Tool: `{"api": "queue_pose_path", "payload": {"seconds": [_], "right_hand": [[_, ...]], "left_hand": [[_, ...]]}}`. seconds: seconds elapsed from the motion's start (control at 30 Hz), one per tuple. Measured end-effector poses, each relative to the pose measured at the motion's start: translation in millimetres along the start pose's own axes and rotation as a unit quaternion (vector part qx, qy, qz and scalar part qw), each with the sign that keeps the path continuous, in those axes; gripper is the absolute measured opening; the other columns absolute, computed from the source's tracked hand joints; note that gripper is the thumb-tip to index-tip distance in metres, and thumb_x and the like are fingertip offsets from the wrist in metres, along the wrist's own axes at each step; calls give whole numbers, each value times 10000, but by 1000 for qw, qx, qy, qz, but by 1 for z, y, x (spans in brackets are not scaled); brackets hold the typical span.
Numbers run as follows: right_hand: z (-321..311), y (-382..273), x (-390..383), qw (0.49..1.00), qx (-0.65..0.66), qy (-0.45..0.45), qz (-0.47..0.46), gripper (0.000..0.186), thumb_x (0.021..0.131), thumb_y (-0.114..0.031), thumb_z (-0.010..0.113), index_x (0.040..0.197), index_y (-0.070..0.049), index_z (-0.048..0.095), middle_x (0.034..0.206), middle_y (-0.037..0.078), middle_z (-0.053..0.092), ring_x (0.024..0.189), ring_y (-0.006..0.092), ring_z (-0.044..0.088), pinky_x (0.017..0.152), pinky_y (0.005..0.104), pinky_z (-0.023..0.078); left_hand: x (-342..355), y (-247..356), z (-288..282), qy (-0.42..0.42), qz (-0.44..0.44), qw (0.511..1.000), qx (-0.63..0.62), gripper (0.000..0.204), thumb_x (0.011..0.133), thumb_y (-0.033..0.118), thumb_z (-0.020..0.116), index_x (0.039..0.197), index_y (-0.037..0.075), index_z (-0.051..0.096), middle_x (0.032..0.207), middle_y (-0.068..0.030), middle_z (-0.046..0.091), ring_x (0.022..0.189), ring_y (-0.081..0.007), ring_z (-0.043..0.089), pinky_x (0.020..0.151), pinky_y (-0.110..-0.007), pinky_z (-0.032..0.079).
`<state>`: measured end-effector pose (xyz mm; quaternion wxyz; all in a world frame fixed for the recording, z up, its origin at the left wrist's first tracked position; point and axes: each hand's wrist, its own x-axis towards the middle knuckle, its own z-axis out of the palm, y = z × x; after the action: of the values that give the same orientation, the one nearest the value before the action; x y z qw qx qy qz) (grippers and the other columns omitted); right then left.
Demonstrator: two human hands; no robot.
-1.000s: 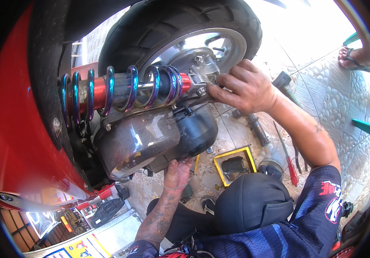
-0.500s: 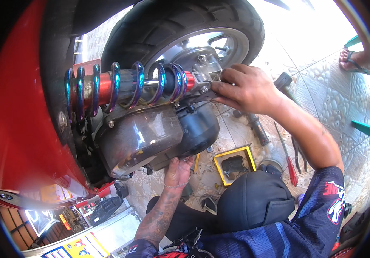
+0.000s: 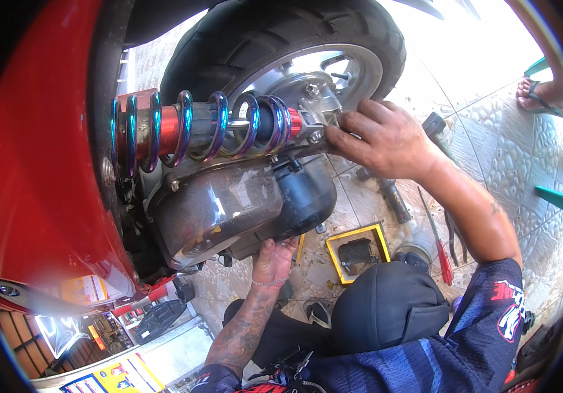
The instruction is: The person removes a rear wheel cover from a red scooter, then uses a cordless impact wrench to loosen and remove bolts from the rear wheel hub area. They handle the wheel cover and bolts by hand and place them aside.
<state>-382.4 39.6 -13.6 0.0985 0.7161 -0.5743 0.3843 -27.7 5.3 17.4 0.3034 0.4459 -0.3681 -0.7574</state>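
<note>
A rear shock absorber with an iridescent blue-purple coil spring (image 3: 218, 128) and red ends lies across the scooter's rear. My right hand (image 3: 386, 141) is closed at its lower end, fingers curled at a grey metal bracket (image 3: 315, 136) beside the wheel hub; the fingertips and whatever lies under them are partly hidden. Below the spring sits a dark brown-grey engine-side cover (image 3: 219, 203), joined to a black plastic housing (image 3: 304, 200). From below, my left hand (image 3: 271, 263) grips the housing's lower edge, thumb and fingers pressed against it.
The rear wheel (image 3: 281, 46) stands behind; a red body panel (image 3: 39, 157) fills the left. On the tiled floor lie a yellow-rimmed tray (image 3: 360, 229) with a black part inside, a red-handled screwdriver (image 3: 446, 265), pliers (image 3: 455, 236) and a dark-handled tool (image 3: 396, 203). Another person's sandalled foot (image 3: 543, 97) is at right.
The shock absorber, cover and wheel have shifted slightly to the right. My right hand has shifted right with the bracket; my left hand stays on the housing's edge, nearly still.
</note>
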Motion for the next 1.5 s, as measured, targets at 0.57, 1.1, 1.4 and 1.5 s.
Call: {"api": "queue_pose_path", "payload": {"seconds": [0.57,1.1,1.4,1.5], "right_hand": [[35,-43,-54,845,330,11,421,370,974,-345,632,1108,-1,610,922,126,606,870,272,616,748,379,491],[96,-105,-52,401,783,19,476,724,862,-432,783,1320,-21,401,1177,96,578,1043,179,619,805,360,576],[109,-110,-124,756,260,-326,504,465,846,-210,663,1226,13,513,1179,203,621,1104,344,643,849,450,571],[138,-119,-137,802,145,-370,447,490,813,-227,677,1221,9,545,1183,218,613,1128,386,623,892,467,549]], "left_hand": [[0,-4,-6,-15,10,1000,11,498,864,357,794,1273,136,614,1209,-34,645,1020,-193,610,957,-402,489],[-3,-4,-8,-25,9,1000,11,567,899,442,736,1341,133,562,1321,-46,588,1160,-210,555,1012,-441,444],[-8,-4,-29,-10,48,999,-8,586,911,455,718,1356,113,549,1342,-71,580,1224,-235,536,1069,-464,425],[-9,-6,-39,-3,61,998,-13,602,912,457,714,1369,109,536,1358,-84,572,1250,-244,525,1085,-474,418]]}}
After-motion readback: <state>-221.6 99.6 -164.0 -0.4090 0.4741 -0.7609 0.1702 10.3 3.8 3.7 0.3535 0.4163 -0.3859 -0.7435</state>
